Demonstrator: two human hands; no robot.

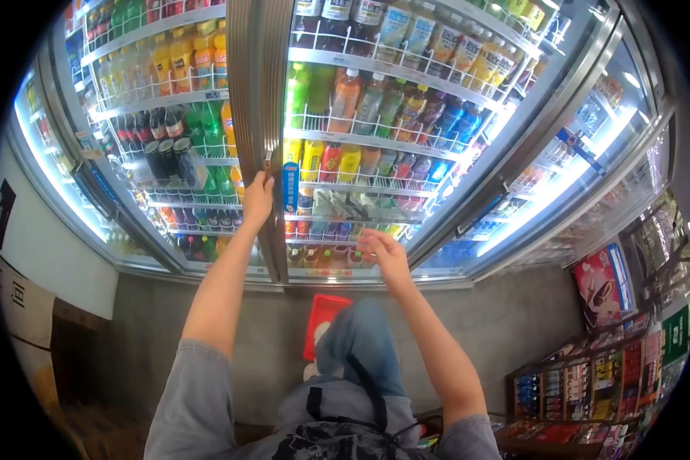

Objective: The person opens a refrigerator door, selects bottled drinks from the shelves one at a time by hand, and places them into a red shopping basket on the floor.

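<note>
My left hand (258, 201) is closed on the metal handle (268, 157) of a refrigerator door in the middle of the view. To its right, my right hand (382, 251) is raised in front of the lower shelves, fingers curled but apart, with nothing visible in them. Behind the glass, wire shelves (376, 138) hold rows of bottled drinks. A blue label strip (290, 188) is on the glass just right of my left hand.
A red basket (311, 337) sits on the grey floor (207, 322) beside my leg. More glass doors (483, 222) curve away on both sides. Snack shelves (583, 383) stand at the lower right, below a red poster (599, 285). A white wall panel (46, 215) is at the left.
</note>
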